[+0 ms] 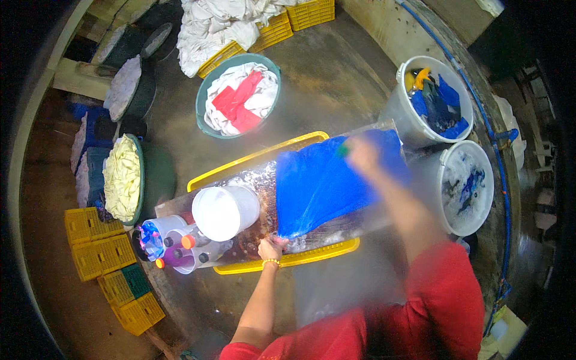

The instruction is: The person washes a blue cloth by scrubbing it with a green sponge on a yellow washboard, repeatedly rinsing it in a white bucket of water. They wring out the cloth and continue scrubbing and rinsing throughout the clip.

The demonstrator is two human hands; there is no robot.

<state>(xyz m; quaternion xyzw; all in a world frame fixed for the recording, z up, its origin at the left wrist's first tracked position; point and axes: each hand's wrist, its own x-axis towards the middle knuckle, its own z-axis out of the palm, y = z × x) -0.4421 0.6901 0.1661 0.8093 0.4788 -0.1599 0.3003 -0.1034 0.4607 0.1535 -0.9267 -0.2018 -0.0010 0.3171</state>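
A wet blue cloth [315,189] lies spread over a board [265,198] that rests across a yellow-rimmed tub [288,262]. My left hand [272,248], with a yellow bracelet at the wrist, grips the cloth's near left corner. On the far part of the cloth my right hand [361,155] is blurred, closed around a green scrubbing brush or pad [343,150] whose kind I cannot tell. White suds lie on the board beside the cloth. Left of it stands a white plastic bucket [225,212].
Bottles with orange and dark caps [187,241] stand at the board's left end. Two pale buckets [400,112] [443,180] with wet items are at right. A green tub [200,112] of white and red cloths stands beyond; yellow crates [105,252] are at left.
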